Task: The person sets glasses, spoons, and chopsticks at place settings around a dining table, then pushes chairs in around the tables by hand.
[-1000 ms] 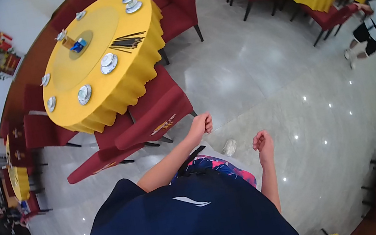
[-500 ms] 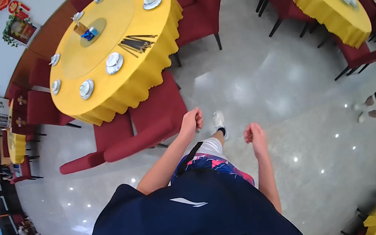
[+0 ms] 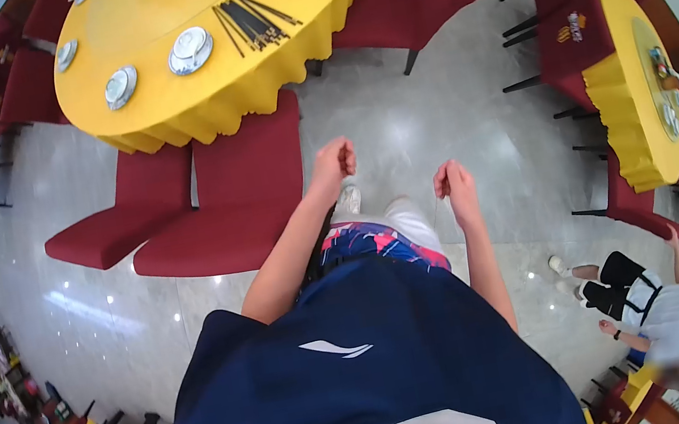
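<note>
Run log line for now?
left hand: curled, nothing visible held | right hand: same | chopsticks: on yellow table | person: far right

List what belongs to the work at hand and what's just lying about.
Likely the work's, by nearness alone (left hand and right hand look empty):
- two near chairs
- round table
- black sticks
- dishes

Probably just about:
- far table
- far chairs

- Holding left hand (image 3: 335,161) in a loose fist, in front of the body
- Curling fingers of right hand (image 3: 455,182) inward
- Extending left forearm (image 3: 294,236) and right forearm (image 3: 482,255) forward, well apart
</note>
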`<state>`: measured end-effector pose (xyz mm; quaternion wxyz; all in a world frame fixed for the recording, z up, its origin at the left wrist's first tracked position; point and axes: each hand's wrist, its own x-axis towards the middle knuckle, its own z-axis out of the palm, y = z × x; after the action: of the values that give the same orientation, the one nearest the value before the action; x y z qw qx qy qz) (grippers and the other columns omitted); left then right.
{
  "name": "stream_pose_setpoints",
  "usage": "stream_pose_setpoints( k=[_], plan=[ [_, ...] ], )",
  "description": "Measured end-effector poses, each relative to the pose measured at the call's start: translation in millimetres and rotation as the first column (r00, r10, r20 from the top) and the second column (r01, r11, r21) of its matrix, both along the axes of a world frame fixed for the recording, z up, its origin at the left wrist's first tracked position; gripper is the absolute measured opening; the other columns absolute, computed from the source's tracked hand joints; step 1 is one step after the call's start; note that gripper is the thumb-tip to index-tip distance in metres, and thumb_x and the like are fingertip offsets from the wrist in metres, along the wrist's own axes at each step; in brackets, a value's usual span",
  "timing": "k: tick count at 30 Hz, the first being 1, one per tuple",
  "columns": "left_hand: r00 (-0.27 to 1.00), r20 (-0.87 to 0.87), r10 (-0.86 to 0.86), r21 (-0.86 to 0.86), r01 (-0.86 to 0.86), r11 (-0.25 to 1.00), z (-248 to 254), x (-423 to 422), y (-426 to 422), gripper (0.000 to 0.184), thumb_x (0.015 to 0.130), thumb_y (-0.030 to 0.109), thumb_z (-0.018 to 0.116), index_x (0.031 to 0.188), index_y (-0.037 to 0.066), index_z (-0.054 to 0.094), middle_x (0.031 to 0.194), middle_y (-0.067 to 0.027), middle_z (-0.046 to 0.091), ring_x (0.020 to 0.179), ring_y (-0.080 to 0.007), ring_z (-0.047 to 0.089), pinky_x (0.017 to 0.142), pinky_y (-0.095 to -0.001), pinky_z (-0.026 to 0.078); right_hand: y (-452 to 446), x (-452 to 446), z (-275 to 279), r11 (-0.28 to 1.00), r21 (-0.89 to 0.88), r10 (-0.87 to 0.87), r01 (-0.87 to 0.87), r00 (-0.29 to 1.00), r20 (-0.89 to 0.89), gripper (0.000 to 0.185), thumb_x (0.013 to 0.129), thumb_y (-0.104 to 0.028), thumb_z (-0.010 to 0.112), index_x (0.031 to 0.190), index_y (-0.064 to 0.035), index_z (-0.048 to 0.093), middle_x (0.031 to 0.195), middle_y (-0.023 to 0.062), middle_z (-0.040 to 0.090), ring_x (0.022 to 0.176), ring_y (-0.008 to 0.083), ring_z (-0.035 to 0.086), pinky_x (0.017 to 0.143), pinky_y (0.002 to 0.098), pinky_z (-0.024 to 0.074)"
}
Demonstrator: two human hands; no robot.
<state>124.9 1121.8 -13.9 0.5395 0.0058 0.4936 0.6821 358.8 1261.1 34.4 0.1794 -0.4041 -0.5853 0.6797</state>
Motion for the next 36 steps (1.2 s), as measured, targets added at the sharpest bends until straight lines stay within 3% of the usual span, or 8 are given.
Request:
stream_pose_setpoints(
  k=[5, 15, 19, 21, 23, 29, 32, 36],
  plan=[
    [0.968, -0.151, 0.201, -0.025, -0.207, 0.978, 3, -58, 0, 0.028, 0.1, 0.028, 0.045, 0.079, 0.01, 0.05, 0.062, -0.0003, 0.046, 0.057, -0.0138, 0.045, 0.056, -0.0298, 0.038, 73, -61, -13, 0.984, 0.014, 0.176, -0.177, 0.982, 0.064, 0.046, 0.104, -0.04, 0.04, 0.074, -0.0075, 0.052, 0.063, 0.0005, 0.051, 0.056, 0.0088, 0.046, 0.053, 0.0242, 0.0372],
    [0.917, 0.015, 0.398, -0.164, -0.39, 0.906, 15, -80, 59, 0.031, 0.102, 0.031, 0.042, 0.08, 0.01, 0.048, 0.067, 0.0005, 0.042, 0.062, -0.0118, 0.039, 0.06, -0.0275, 0.033, 200, -177, -31, 0.833, -0.279, 0.467, -0.477, 0.878, -0.107, 0.041, 0.103, -0.037, 0.045, 0.076, -0.0072, 0.055, 0.067, -0.0014, 0.051, 0.061, 0.0076, 0.047, 0.057, 0.0239, 0.0403],
    [0.904, -0.321, -0.284, -0.557, 0.063, 0.828, 37, -72, 93, 0.04, 0.1, 0.035, 0.049, 0.084, 0.003, 0.066, 0.066, -0.0023, 0.057, 0.06, -0.012, 0.052, 0.058, -0.0268, 0.041, 253, -203, -11, 0.652, -0.268, 0.717, -0.71, 0.692, -0.088, 0.04, 0.1, -0.034, 0.051, 0.07, -0.0077, 0.056, 0.066, -0.0036, 0.051, 0.061, 0.0062, 0.046, 0.056, 0.0239, 0.0376],
    [0.733, -0.405, -0.547, -0.735, 0.095, 0.671, 49, -51, 104, 0.035, 0.097, 0.037, 0.055, 0.095, 0.005, 0.069, 0.069, -0.0074, 0.06, 0.064, -0.0178, 0.057, 0.064, -0.0302, 0.045, 271, -203, 0, 0.362, -0.274, 0.929, -0.891, 0.37, 0.025, 0.037, 0.098, -0.03, 0.055, 0.07, -0.0064, 0.055, 0.065, -0.0045, 0.048, 0.061, 0.0052, 0.042, 0.055, 0.0249, 0.0349],
    [0.739, -0.424, -0.524, -0.697, 0.103, 0.71, 37, -39, 104, 0.034, 0.093, 0.037, 0.061, 0.103, 0.005, 0.068, 0.088, -0.0116, 0.065, 0.077, -0.0197, 0.06, 0.07, -0.0324, 0.047, 280, -202, 4, 0.198, -0.101, 0.98, -0.975, 0.196, 0.035, 0.031, 0.093, -0.024, 0.064, 0.072, -0.0047, 0.053, 0.064, -0.0031, 0.043, 0.061, 0.0058, 0.038, 0.054, 0.0263, 0.0325],
    [0.824, -0.499, -0.267, -0.562, -0.073, 0.824, 20, -78, 130, 0.04, 0.094, 0.039, 0.06, 0.107, 0.002, 0.066, 0.088, -0.0103, 0.063, 0.078, -0.0193, 0.059, 0.071, -0.0305, 0.046, 292, -264, 53, 0.121, -0.03, 0.99, -0.992, 0.122, -0.066, 0.024, 0.09, -0.024, 0.068, 0.082, -0.006, 0.054, 0.068, -0.0004, 0.043, 0.062, 0.0104, 0.041, 0.056, 0.0273, 0.0354],
    [0.871, -0.342, -0.353, -0.531, 0.131, 0.837, 3, -128, 140, 0.049, 0.091, 0.047, 0.062, 0.104, 0.0, 0.065, 0.092, -0.0161, 0.066, 0.084, -0.0226, 0.063, 0.077, -0.0311, 0.048, 276, -300, 64, 0.046, -0.034, 0.995, -0.998, 0.043, 0.089, 0.024, 0.09, -0.024, 0.066, 0.083, -0.0054, 0.054, 0.069, 0.0025, 0.047, 0.063, 0.0141, 0.044, 0.058, 0.0296, 0.0383],
    [0.742, -0.449, -0.497, -0.537, 0.22, 0.814, -42, -187, 128, 0.054, 0.088, 0.051, 0.063, 0.103, 0.0, 0.065, 0.097, -0.0209, 0.067, 0.091, -0.0302, 0.065, 0.079, -0.0375, 0.049, 254, -349, 72, 0.0, 0.094, 0.971, -0.996, 0.022, 0.239, 0.023, 0.093, -0.023, 0.061, 0.084, -0.0039, 0.054, 0.072, 0.0067, 0.053, 0.064, 0.018, 0.046, 0.06, 0.0323, 0.0405]
  ],
)
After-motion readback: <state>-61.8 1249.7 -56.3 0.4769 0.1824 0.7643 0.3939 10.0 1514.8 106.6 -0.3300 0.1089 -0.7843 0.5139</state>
